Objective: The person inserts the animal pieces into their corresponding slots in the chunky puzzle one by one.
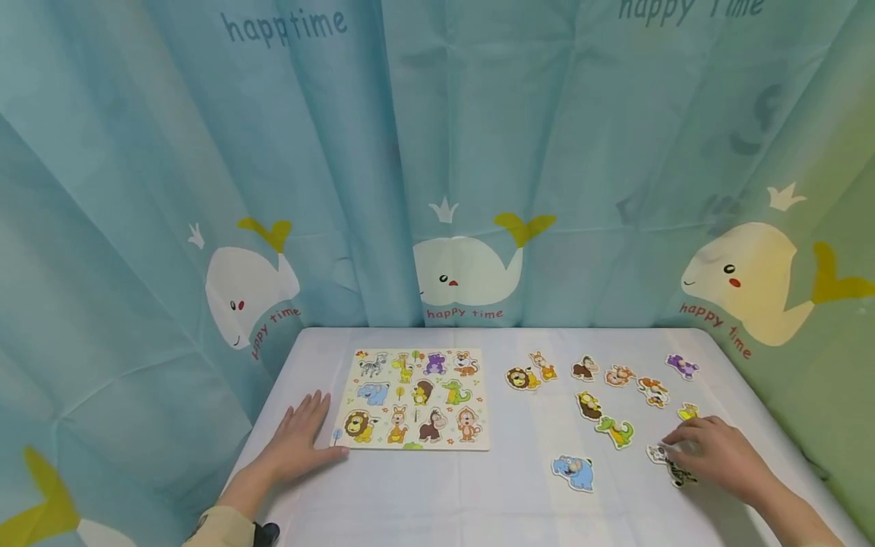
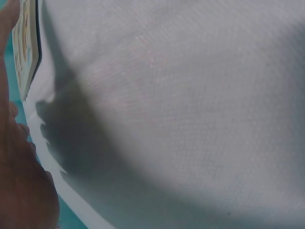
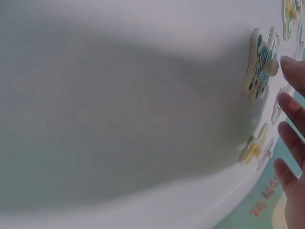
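Observation:
My right hand [image 1: 721, 456] hovers over a zebra puzzle piece [image 1: 680, 472] at the right of the table. In the right wrist view the fingers are spread and the thumb tip comes close to the round wooden knob on the zebra, with a gap between them. Just beyond that hand lies a yellow giraffe piece [image 1: 688, 411], partly covered by the fingers. My left hand [image 1: 294, 448] rests on the table with its fingers stretched out. Its thumb reaches the lower left corner of a wooden puzzle board [image 1: 482, 427] printed with animals.
Left of the right hand lie loose pieces: a blue elephant [image 1: 576, 473], a green crocodile [image 1: 616, 432], a hedgehog [image 1: 588, 406], a lion [image 1: 522, 378] and others. A purple hippo [image 1: 681, 366] sits farther back. A blue curtain [image 1: 465, 152] hangs behind the white table [image 1: 424, 501].

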The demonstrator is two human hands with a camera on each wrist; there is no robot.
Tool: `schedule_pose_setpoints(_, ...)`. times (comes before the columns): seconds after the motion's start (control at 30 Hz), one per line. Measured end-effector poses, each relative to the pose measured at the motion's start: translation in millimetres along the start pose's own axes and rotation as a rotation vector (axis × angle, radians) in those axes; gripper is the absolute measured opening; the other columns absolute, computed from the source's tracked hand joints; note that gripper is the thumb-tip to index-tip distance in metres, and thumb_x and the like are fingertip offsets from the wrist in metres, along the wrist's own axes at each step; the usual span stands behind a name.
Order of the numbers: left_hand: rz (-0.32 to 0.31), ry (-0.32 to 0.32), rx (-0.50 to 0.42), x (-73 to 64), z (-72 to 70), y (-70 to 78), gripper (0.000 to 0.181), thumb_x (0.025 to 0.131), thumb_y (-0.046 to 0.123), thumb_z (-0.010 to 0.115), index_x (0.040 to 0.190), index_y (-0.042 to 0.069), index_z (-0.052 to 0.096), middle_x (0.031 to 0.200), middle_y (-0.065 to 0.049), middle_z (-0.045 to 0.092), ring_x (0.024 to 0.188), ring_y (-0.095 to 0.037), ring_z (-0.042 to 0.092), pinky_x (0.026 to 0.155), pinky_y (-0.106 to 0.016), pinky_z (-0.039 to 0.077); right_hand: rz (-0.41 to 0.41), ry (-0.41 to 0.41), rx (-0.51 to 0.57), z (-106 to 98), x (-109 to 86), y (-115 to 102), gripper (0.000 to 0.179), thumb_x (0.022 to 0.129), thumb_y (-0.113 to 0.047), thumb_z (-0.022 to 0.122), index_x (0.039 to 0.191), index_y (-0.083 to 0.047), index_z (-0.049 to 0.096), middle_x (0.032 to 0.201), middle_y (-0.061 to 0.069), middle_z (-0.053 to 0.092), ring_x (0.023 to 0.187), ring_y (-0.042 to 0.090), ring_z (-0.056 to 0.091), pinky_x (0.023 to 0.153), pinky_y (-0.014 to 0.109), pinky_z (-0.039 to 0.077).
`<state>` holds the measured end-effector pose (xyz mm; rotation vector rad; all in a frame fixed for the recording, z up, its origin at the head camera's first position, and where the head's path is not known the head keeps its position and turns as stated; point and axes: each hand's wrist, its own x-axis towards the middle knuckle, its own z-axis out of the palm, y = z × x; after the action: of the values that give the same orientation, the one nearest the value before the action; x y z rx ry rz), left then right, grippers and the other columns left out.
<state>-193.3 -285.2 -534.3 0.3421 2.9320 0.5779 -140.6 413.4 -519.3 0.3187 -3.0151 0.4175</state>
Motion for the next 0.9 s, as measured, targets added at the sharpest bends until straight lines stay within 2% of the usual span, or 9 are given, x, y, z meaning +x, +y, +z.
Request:
schedule_pose_setpoints(0.13, -0.028, -0.024, -0.001, 0.2, 1.9, -0.4, 0.120, 0.078, 0.072, 0.072, 0.159, -0.004, 0.027, 0.165, -0.029, 0.018, 0.152, -0.049, 0.010, 0.121, -0.066, 0.004, 0.041, -0.033, 0.046, -1, -5.4, 5, 0.014, 0.079, -0.027, 0.086, 0.091, -0.024, 0.078, 0.115, 0.018, 0.070, 0.107, 0.046, 0.058, 0.081, 0.066, 0.047)
schedule_pose_setpoints(0.23, -0.041, -0.041, -0.010, 0.3, 3.5, -0.7, 0.119, 0.078, 0.072, 0.072, 0.159, -0.004, 0.028, 0.165, -0.029, 0.017, 0.153, -0.049, 0.008, 0.121, -0.066, 0.003, 0.063, -0.048, 0.109, 1, -11.2, 10, 0.016, 0.079, -0.027, 0.087, 0.092, -0.024, 0.078, 0.115, 0.016, 0.069, 0.106, 0.044, 0.057, 0.082, 0.057, 0.048)
schedule_pose_setpoints(0.37, -0.038, -0.049, -0.021, 1.2, 7.2, -2.0, 0.116, 0.079, 0.071, 0.072, 0.158, -0.003, 0.030, 0.165, -0.030, 0.017, 0.152, -0.051, 0.008, 0.121, -0.068, 0.002, 0.046, -0.021, 0.175, 6, -18.8, 16, 0.017, 0.077, -0.022, 0.089, 0.090, -0.024, 0.078, 0.106, 0.006, 0.068, 0.103, 0.033, 0.057, 0.081, 0.036, 0.042)
schedule_pose_setpoints(0.47, -0.038, -0.048, -0.014, 1.3, 9.7, -3.6, 0.114, 0.080, 0.071, 0.070, 0.159, -0.001, 0.031, 0.165, -0.030, 0.017, 0.152, -0.050, 0.008, 0.121, -0.067, 0.002, 0.022, -0.001, 0.192, 9, -20.2, 21, 0.016, 0.076, -0.020, 0.090, 0.087, -0.025, 0.079, 0.099, -0.002, 0.066, 0.098, 0.018, 0.057, 0.079, 0.029, 0.039)
schedule_pose_setpoints(0.57, -0.045, -0.049, -0.004, 0.7, 11.3, -4.8, 0.111, 0.081, 0.073, 0.068, 0.159, 0.001, 0.032, 0.166, -0.028, 0.017, 0.153, -0.049, 0.008, 0.123, -0.064, 0.003, 0.040, -0.042, 0.199, 9, -18.4, 24, 0.015, 0.077, -0.020, 0.089, 0.087, -0.025, 0.079, 0.097, -0.006, 0.065, 0.095, 0.010, 0.055, 0.078, 0.029, 0.042)
schedule_pose_setpoints(0.7, -0.047, -0.050, -0.006, 0.4, 13.2, -5.6, 0.109, 0.082, 0.072, 0.069, 0.159, 0.003, 0.034, 0.166, -0.027, 0.018, 0.153, -0.048, 0.008, 0.123, -0.063, 0.006, 0.091, -0.130, 0.217, 8, -15.4, 26, 0.013, 0.080, -0.022, 0.087, 0.090, -0.024, 0.079, 0.101, -0.005, 0.065, 0.097, 0.012, 0.056, 0.079, 0.032, 0.047)
schedule_pose_setpoints(0.77, -0.050, -0.049, -0.008, 0.3, 13.9, -5.4, 0.108, 0.082, 0.072, 0.069, 0.159, 0.003, 0.034, 0.166, -0.027, 0.018, 0.153, -0.048, 0.008, 0.123, -0.062, 0.006, 0.093, -0.139, 0.225, 9, -15.2, 27, 0.013, 0.080, -0.022, 0.087, 0.091, -0.023, 0.079, 0.100, -0.005, 0.066, 0.097, 0.014, 0.057, 0.079, 0.033, 0.047)
schedule_pose_setpoints(0.9, -0.053, -0.040, -0.010, -0.1, 14.0, -4.5, 0.108, 0.083, 0.072, 0.068, 0.159, 0.005, 0.034, 0.167, -0.025, 0.017, 0.153, -0.047, 0.008, 0.123, -0.062, 0.007, 0.074, -0.117, 0.214, 11, -16.7, 29, 0.015, 0.080, -0.025, 0.087, 0.092, -0.024, 0.079, 0.097, -0.009, 0.066, 0.095, 0.006, 0.056, 0.078, 0.032, 0.048)
